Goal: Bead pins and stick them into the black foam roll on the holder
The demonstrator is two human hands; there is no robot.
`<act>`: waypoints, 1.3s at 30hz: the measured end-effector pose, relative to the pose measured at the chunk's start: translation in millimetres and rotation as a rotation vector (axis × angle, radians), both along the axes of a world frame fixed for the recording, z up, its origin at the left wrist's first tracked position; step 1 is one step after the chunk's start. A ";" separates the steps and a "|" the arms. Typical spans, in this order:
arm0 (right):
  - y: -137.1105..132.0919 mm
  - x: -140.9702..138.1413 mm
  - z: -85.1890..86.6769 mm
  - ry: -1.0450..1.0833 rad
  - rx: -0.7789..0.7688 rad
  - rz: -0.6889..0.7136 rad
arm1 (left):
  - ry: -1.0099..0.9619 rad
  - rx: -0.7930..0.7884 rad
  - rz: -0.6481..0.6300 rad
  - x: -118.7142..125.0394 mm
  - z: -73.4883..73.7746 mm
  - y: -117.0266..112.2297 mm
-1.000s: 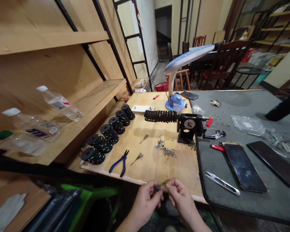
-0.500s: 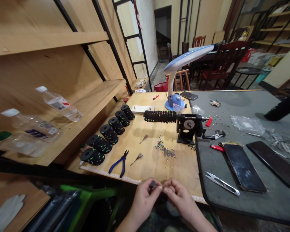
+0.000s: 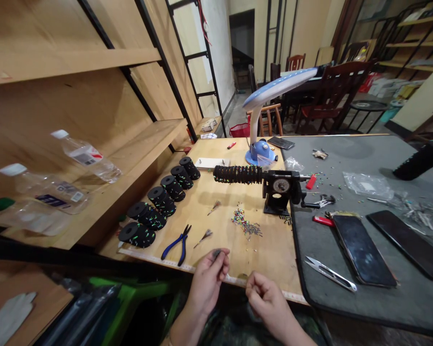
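Observation:
My left hand [image 3: 208, 278] is closed near the front edge of the wooden table [image 3: 223, 266], pinching a small dark grey piece [image 3: 216, 253] between thumb and fingers. To its right, my right hand [image 3: 267, 297] is also closed, thumb against curled fingers; whatever it holds is too small to make out. Beyond the hands lie a heap of coloured beads [image 3: 240, 217] and small dark metal pins [image 3: 253, 229]. Blue-handled pliers [image 3: 180, 246] and two little tufted pieces [image 3: 203, 237] [image 3: 214, 207] rest to the left.
A hand-cranked winder [image 3: 277, 187] carries a black ribbed roll [image 3: 238, 174]. Several black foam spools [image 3: 137, 234] line the left side. Behind stands a blue lamp [image 3: 261, 153]. Thread snips [image 3: 330, 275] and phones [image 3: 362, 247] lie on the grey mat [image 3: 324, 230]; bottles [image 3: 90, 156] occupy the shelf.
My hands were together and have moved apart. The left went up and leftward with the dark grey piece; the right shifted slightly rightward and down, still pinched.

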State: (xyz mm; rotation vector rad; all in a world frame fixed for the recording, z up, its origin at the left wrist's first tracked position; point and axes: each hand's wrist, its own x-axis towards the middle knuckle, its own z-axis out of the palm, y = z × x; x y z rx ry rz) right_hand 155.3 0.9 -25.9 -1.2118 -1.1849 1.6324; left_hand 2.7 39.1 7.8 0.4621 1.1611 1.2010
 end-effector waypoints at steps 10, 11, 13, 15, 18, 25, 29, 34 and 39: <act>3.0 1.1 -3.1 0.118 -0.060 -0.049 | 0.184 -0.054 -0.165 -20.7 -13.5 -16.1; 3.0 0.4 -1.0 0.110 -0.060 -0.042 | 0.178 -0.047 -0.225 -17.5 -11.9 -19.1; 2.7 -0.5 2.8 0.081 -0.052 -0.027 | 0.157 -0.033 -0.322 -9.4 -7.0 -21.8; 2.3 0.3 4.9 0.028 -0.017 -0.012 | 0.143 -0.029 -0.362 -1.6 -2.1 -20.1; 2.1 5.6 5.5 -0.077 0.079 0.020 | 0.214 0.030 -0.355 5.1 1.6 -14.6; 10.4 10.7 23.8 0.086 0.014 -0.014 | 0.505 0.245 -0.391 4.8 6.4 -15.8; 17.7 2.1 29.5 0.248 -0.129 0.034 | 0.588 0.272 -0.360 6.2 7.8 -19.0; 20.4 -1.7 22.1 0.181 -0.122 0.070 | 0.630 0.292 -0.366 6.0 3.9 -19.6; 21.5 -0.4 17.2 0.108 -0.099 0.015 | 0.599 0.271 -0.313 6.2 6.2 -17.0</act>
